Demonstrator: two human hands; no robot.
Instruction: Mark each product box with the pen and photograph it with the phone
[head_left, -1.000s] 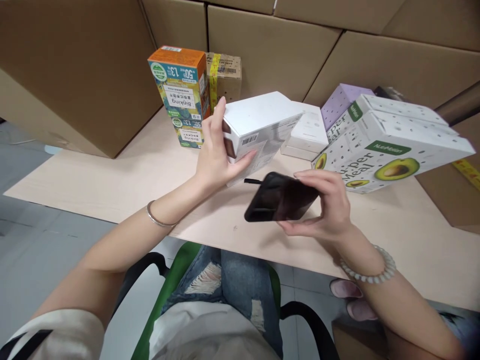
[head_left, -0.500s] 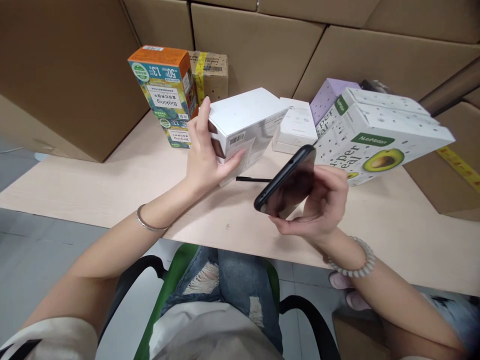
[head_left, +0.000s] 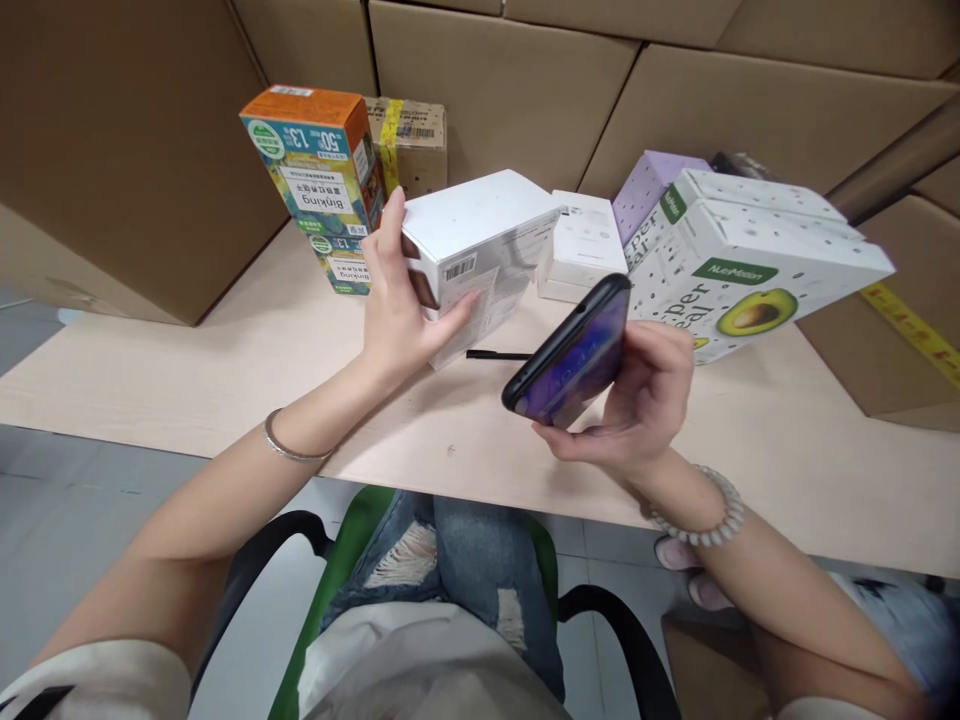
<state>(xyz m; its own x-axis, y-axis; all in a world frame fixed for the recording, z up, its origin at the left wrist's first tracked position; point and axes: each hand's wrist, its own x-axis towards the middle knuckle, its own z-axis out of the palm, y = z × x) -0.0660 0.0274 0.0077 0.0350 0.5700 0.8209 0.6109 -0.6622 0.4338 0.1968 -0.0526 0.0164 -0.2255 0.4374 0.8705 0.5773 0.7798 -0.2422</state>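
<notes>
Two jean-clad legs (head_left: 457, 555) on a green chair (head_left: 306, 605) face the pale wooden desk (head_left: 187, 385). Above it, the right hand (head_left: 651, 395) grips a lit phone (head_left: 574, 362) between thumb and fingers; the left hand (head_left: 397, 320) clasps a tilted white box (head_left: 480, 222), thumb on its printed side. Beyond stand Binking boxes (head_left: 319, 185) and NutriMotion boxes (head_left: 750, 270), backed by big brown cartons (head_left: 495, 95).

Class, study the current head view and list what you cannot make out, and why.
Head view, all items:
Black pen: right end hidden behind the phone.
White box in the left hand: fine print too small and blurred.
Dark item: mostly hidden behind the NutriMotion cartons.
Brown pole: cut off by the right edge.
</notes>
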